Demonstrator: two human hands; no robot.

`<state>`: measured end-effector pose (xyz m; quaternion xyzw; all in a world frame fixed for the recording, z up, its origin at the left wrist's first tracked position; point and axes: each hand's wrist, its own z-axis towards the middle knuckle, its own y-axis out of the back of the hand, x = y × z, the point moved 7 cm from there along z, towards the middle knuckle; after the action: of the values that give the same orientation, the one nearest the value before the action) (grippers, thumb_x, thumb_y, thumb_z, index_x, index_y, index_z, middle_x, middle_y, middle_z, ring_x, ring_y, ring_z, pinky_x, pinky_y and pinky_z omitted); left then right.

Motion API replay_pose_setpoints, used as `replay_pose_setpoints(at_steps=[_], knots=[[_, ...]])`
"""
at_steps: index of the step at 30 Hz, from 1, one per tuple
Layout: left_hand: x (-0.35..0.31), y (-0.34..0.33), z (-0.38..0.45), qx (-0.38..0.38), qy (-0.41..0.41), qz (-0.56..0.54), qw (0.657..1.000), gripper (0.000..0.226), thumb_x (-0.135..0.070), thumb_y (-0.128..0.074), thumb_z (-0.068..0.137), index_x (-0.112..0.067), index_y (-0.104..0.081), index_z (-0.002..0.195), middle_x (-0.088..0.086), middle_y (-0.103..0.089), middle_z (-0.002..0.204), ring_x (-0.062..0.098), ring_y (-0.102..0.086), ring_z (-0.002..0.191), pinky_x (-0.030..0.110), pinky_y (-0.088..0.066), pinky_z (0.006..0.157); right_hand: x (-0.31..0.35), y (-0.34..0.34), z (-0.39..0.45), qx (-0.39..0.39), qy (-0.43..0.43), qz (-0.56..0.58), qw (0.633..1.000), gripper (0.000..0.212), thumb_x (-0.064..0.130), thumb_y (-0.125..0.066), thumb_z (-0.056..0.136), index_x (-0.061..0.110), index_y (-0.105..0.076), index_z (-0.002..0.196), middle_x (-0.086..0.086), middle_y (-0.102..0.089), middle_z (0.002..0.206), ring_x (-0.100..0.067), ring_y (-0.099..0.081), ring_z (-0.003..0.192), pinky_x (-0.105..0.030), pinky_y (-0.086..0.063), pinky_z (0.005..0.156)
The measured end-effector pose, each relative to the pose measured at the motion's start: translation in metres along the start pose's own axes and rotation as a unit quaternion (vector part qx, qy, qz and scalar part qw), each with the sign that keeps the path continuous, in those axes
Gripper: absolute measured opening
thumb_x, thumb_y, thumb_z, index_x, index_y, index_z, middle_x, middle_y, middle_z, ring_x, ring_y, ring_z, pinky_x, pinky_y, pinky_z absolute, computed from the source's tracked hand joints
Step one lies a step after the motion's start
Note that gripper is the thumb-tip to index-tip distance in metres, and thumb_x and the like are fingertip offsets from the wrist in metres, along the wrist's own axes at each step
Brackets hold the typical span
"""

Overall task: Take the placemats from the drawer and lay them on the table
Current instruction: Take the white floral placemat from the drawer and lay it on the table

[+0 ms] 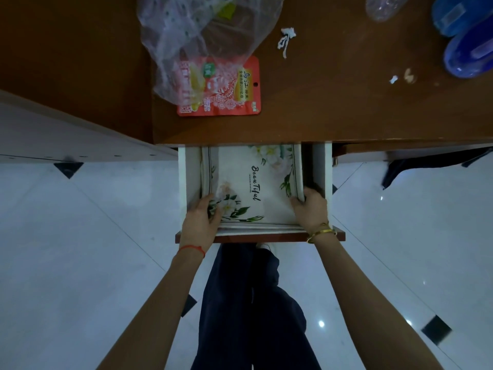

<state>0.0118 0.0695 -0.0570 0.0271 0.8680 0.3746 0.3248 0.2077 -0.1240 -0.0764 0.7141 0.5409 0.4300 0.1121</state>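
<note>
Your drawer (255, 237) stands pulled out from under the desk (346, 102), and the placemats (250, 182) lie stacked flat inside it, the top one white with flowers and the printed word "BeauTiful"; more edges show beneath it at the near side. Your left hand (200, 217) sits at the stack's near left corner, its fingers (216, 213) lying over the flower print while the thumb points up along the left edge; whether they pinch the mats you cannot tell. Your right hand (310, 208) grips the near right edge, thumb on top and fingers curled down beside the stack; a gold bangle (321, 232) rings that wrist, a red string (191, 248) the left. On the desk a red snack packet (240, 89) lies partly under a clear plastic bag (202, 36); a white scrap of string (286, 40) lies to its right, and blue plastic items (465, 36) sit at the far right corner.
</note>
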Motion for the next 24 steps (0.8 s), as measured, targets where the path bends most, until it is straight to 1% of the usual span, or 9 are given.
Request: replay_pose_setpoints(at_steps=[2, 4, 6, 9, 11, 14, 16, 20, 24], knots=[[-0.002, 0.002, -0.007, 0.003, 0.000, -0.011, 1.000, 0.046, -0.023, -0.056, 0.094, -0.011, -0.049, 0.137, 0.016, -0.064, 0.118, 0.027, -0.061, 0.102, 0.021, -0.041, 0.085, 0.007, 0.007, -0.008, -0.030, 0.062, -0.007, 0.998, 0.020, 0.006, -0.056, 0.090, -0.007, -0.063, 0.104, -0.024, -0.060, 0.102, -0.037, -0.059, 0.090, -0.022, -0.036, 0.069], [-0.005, 0.006, -0.015, 0.001, 0.002, -0.025, 1.000, 0.046, -0.020, -0.056, 0.094, -0.011, -0.048, 0.138, 0.013, -0.060, 0.126, 0.023, -0.060, 0.107, 0.018, -0.039, 0.088, 0.016, 0.020, -0.017, -0.045, 0.101, 0.022, 0.994, 0.021, 0.006, -0.055, 0.092, -0.003, -0.061, 0.110, -0.018, -0.061, 0.103, -0.029, -0.058, 0.088, -0.016, -0.034, 0.069], [-0.009, 0.010, -0.023, -0.001, -0.003, -0.027, 1.000, 0.046, -0.018, -0.056, 0.094, -0.011, -0.047, 0.139, 0.013, -0.060, 0.127, 0.023, -0.060, 0.108, 0.019, -0.040, 0.090, 0.019, 0.033, -0.027, -0.026, 0.095, 0.089, 0.991, 0.027, 0.008, -0.055, 0.094, 0.003, -0.057, 0.120, -0.005, -0.061, 0.105, -0.017, -0.055, 0.092, -0.014, -0.038, 0.078], [-0.015, 0.016, -0.035, 0.003, 0.007, -0.029, 1.000, 0.046, -0.019, -0.057, 0.094, -0.010, -0.048, 0.138, 0.014, -0.061, 0.125, 0.025, -0.060, 0.107, 0.023, -0.042, 0.090, 0.016, 0.046, -0.045, 0.011, 0.069, 0.190, 0.979, 0.033, 0.007, -0.055, 0.093, 0.007, -0.054, 0.126, 0.000, -0.063, 0.111, -0.013, -0.061, 0.097, -0.023, -0.050, 0.086], [-0.019, 0.021, -0.045, 0.003, 0.007, -0.035, 0.999, 0.047, -0.020, -0.058, 0.094, -0.010, -0.047, 0.138, 0.013, -0.060, 0.125, 0.025, -0.058, 0.110, 0.026, -0.043, 0.094, 0.014, 0.053, -0.060, 0.031, 0.061, 0.239, 0.969, 0.032, 0.005, -0.056, 0.093, 0.009, -0.055, 0.124, -0.001, -0.066, 0.110, -0.010, -0.064, 0.096, -0.024, -0.054, 0.084], [-0.023, 0.028, -0.061, 0.000, -0.001, -0.022, 1.000, 0.045, -0.022, -0.059, 0.092, -0.010, -0.050, 0.134, 0.011, -0.060, 0.125, 0.026, -0.056, 0.112, 0.036, -0.045, 0.099, 0.014, 0.061, -0.085, 0.060, 0.062, 0.271, 0.959, 0.031, 0.001, -0.055, 0.092, 0.007, -0.055, 0.122, -0.002, -0.066, 0.107, -0.003, -0.065, 0.089, -0.018, -0.053, 0.073], [-0.020, 0.032, -0.072, -0.003, 0.012, -0.009, 1.000, 0.043, -0.021, -0.060, 0.091, -0.010, -0.052, 0.132, 0.011, -0.061, 0.122, 0.029, -0.055, 0.111, 0.038, -0.046, 0.097, 0.012, 0.063, -0.100, 0.082, 0.064, 0.281, 0.954, 0.030, -0.001, -0.054, 0.092, 0.005, -0.055, 0.122, -0.003, -0.067, 0.106, -0.004, -0.066, 0.089, -0.018, -0.053, 0.072], [-0.015, 0.038, -0.098, -0.010, 0.023, 0.001, 1.000, 0.042, -0.021, -0.062, 0.089, -0.013, -0.054, 0.130, 0.014, -0.057, 0.119, 0.028, -0.054, 0.108, 0.027, -0.043, 0.092, 0.007, 0.059, -0.120, 0.111, 0.064, 0.284, 0.950, 0.030, -0.001, -0.054, 0.093, 0.005, -0.056, 0.122, -0.006, -0.068, 0.109, -0.012, -0.067, 0.094, -0.021, -0.053, 0.077], [0.004, 0.035, -0.117, -0.019, 0.043, -0.006, 0.999, 0.047, -0.023, -0.064, 0.088, -0.007, -0.053, 0.131, 0.014, -0.050, 0.135, 0.028, -0.045, 0.124, 0.032, -0.036, 0.106, -0.002, 0.054, -0.126, 0.111, 0.060, 0.271, 0.954, 0.030, 0.000, -0.054, 0.093, 0.005, -0.056, 0.122, -0.009, -0.067, 0.109, -0.013, -0.067, 0.094, -0.022, -0.053, 0.078]])
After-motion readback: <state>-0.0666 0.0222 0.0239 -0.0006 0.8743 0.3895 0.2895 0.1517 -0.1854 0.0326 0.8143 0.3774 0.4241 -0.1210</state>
